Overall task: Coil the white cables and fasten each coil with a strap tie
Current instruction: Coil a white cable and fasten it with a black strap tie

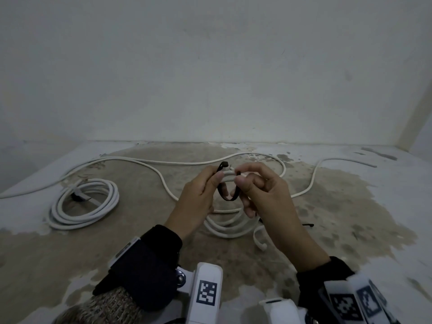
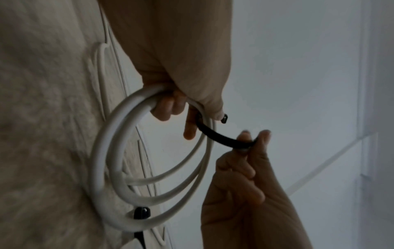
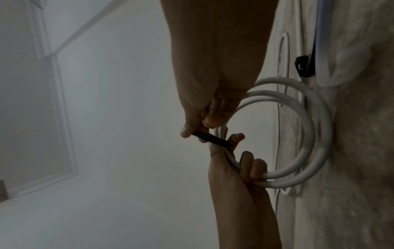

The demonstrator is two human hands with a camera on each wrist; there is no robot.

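Note:
My left hand [image 1: 207, 185] grips the top of a small white cable coil [image 1: 228, 228] lifted above the floor; its loops hang down below both hands. A black strap tie [image 1: 222, 194] loops around the gripped bundle, its head [image 1: 223, 164] sticking up by my left thumb. My right hand [image 1: 243, 181] pinches the strap's free end between thumb and forefinger. The left wrist view shows the coil [image 2: 106, 160], the strap [image 2: 219, 135] and the pinching right hand [image 2: 247, 161]. The right wrist view shows the strap [image 3: 211, 138], coil [image 3: 311, 128] and left hand [image 3: 241, 176].
A finished white coil [image 1: 84, 202] with a black strap lies on the stained concrete floor [image 1: 350, 206] at the left. Long loose white cable [image 1: 163, 162] snakes along the wall behind the hands. Another black strap tie [image 1: 308, 225] lies to the right of the held coil.

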